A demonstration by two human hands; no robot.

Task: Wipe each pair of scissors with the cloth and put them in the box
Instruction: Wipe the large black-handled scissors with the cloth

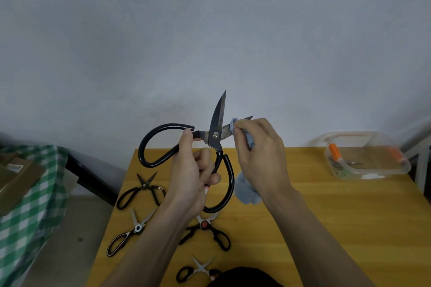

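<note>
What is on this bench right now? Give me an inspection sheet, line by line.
Surface: yellow wooden table.
Job's things: large black-handled scissors held open in the air; blue cloth on one blade; clear plastic box at far right; four smaller scissors lying on the table's left part.
Clutter: nothing seen.
Grippers: left hand grips the handle; right hand holds the cloth.
Cables: nothing seen.
Surroundings: grey wall; green checked fabric at left.
</note>
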